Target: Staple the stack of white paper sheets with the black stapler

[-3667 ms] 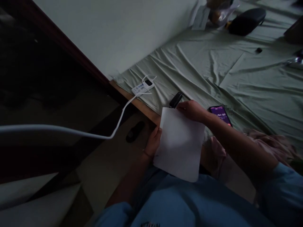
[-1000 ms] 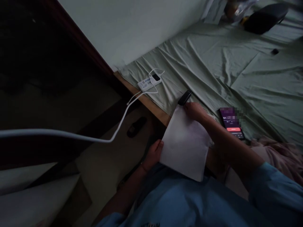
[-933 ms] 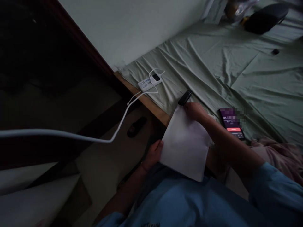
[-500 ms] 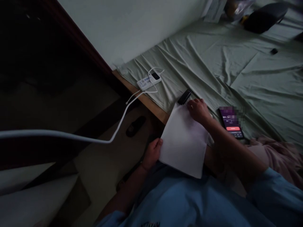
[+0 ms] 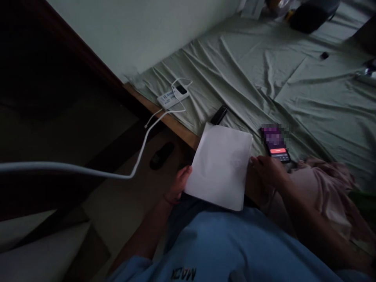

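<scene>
On the bed (image 5: 264,78), a lit phone (image 5: 275,143) lies near the front edge, a small black device (image 5: 219,114) just left of it. A white charger block (image 5: 172,95) with its cable (image 5: 138,156) sits at the bed's left corner. A dark bag (image 5: 308,15) rests at the far edge.

White paper sheet (image 5: 220,166) between left hand (image 5: 178,186) and right hand (image 5: 266,170), just beside lit phone (image 5: 275,141) on green bedsheet (image 5: 308,102).
</scene>
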`<action>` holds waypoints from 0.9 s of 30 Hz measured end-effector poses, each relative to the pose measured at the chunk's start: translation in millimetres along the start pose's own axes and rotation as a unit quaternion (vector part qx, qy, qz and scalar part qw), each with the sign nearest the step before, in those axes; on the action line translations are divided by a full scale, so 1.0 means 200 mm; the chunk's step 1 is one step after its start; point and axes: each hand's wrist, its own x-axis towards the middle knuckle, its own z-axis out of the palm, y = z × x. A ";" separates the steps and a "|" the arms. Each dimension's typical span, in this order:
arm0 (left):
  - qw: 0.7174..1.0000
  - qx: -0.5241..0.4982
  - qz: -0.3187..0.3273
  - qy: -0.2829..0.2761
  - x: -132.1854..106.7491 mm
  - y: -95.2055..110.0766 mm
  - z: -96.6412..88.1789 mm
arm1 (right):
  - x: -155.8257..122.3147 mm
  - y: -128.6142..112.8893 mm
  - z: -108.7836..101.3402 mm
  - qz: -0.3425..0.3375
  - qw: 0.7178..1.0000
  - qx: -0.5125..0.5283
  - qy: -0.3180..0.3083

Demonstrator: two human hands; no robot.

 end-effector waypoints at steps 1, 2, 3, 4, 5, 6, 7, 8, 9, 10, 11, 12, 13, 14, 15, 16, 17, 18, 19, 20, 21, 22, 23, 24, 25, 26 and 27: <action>1.000 -0.002 0.008 -0.010 0.02 0.01 -0.01 | 0.00 -0.02 0.00 0.006 1.000 0.005 0.005; 1.000 -0.002 0.015 -0.024 0.04 0.02 -0.01 | 0.01 -0.04 0.00 0.011 1.000 0.009 0.011; 0.999 -0.001 0.022 -0.036 0.07 0.03 -0.01 | 0.01 -0.06 0.00 0.014 1.000 0.013 0.016; 0.999 0.000 0.027 -0.047 0.09 0.04 -0.01 | 0.02 -0.07 0.00 0.015 1.000 0.019 0.019; 0.998 0.000 0.030 -0.056 0.11 0.05 0.00 | 0.02 -0.08 0.00 0.016 0.999 0.028 0.019; 0.998 0.000 0.033 -0.061 0.13 0.06 0.00 | 0.02 -0.09 0.01 0.014 0.999 0.037 0.018; 0.997 0.002 0.035 -0.064 0.15 0.08 0.01 | 0.02 -0.09 0.01 0.011 0.999 0.043 0.018; 0.997 0.003 0.037 -0.067 0.16 0.09 0.03 | 0.02 -0.09 0.01 0.009 0.999 0.044 0.022; 0.997 0.008 0.036 -0.068 0.17 0.10 0.04 | 0.02 -0.08 0.01 0.008 0.999 0.039 0.028; 0.997 0.016 0.034 -0.069 0.18 0.12 0.06 | 0.02 -0.08 0.02 0.010 0.999 0.029 0.036; 0.997 0.026 0.030 -0.070 0.18 0.13 0.07 | 0.02 -0.08 0.02 0.013 0.999 0.019 0.044; 0.996 0.040 0.027 -0.071 0.18 0.14 0.08 | 0.03 -0.08 0.03 0.016 0.999 0.010 0.049; 0.996 0.057 0.026 -0.070 0.18 0.16 0.10 | 0.03 -0.09 0.03 0.018 0.998 0.002 0.052; 0.995 0.072 0.028 -0.067 0.18 0.17 0.11 | 0.03 -0.09 0.03 0.018 0.998 -0.003 0.053; 0.994 0.084 0.032 -0.063 0.18 0.17 0.11 | 0.03 -0.10 0.03 0.018 0.998 -0.006 0.054; 0.994 0.089 0.035 -0.059 0.18 0.18 0.12 | 0.03 -0.11 0.03 0.019 0.998 -0.008 0.055; 0.994 0.087 0.035 -0.056 0.18 0.18 0.12 | 0.03 -0.11 0.03 0.022 0.998 -0.006 0.056; 0.995 0.079 0.032 -0.055 0.18 0.18 0.12 | 0.03 -0.11 0.02 0.024 0.998 0.001 0.059; 0.996 0.071 0.028 -0.055 0.19 0.18 0.12 | 0.03 -0.11 0.02 0.026 0.997 0.017 0.065; 0.996 0.067 0.024 -0.056 0.19 0.18 0.12 | 0.02 -0.11 0.01 0.024 0.996 0.041 0.075; 0.996 0.069 0.020 -0.057 0.20 0.18 0.12 | 0.02 -0.10 0.01 0.018 0.993 0.071 0.090; 0.995 0.076 0.014 -0.061 0.21 0.17 0.12 | 0.02 -0.09 0.01 0.008 0.989 0.104 0.108; 0.994 0.086 0.008 -0.068 0.21 0.17 0.11 | 0.02 -0.08 0.02 -0.004 0.983 0.135 0.125; 0.992 0.096 0.005 -0.076 0.22 0.16 0.11 | 0.02 -0.07 0.02 -0.016 0.977 0.159 0.139; 0.991 0.104 0.004 -0.083 0.22 0.16 0.11 | 0.03 -0.07 0.03 -0.024 0.974 0.173 0.145; 0.990 0.109 0.005 -0.088 0.22 0.16 0.10 | 0.03 -0.06 0.04 -0.027 0.973 0.175 0.145; 0.990 0.111 0.008 -0.090 0.22 0.16 0.10 | 0.04 -0.06 0.05 -0.024 0.975 0.169 0.143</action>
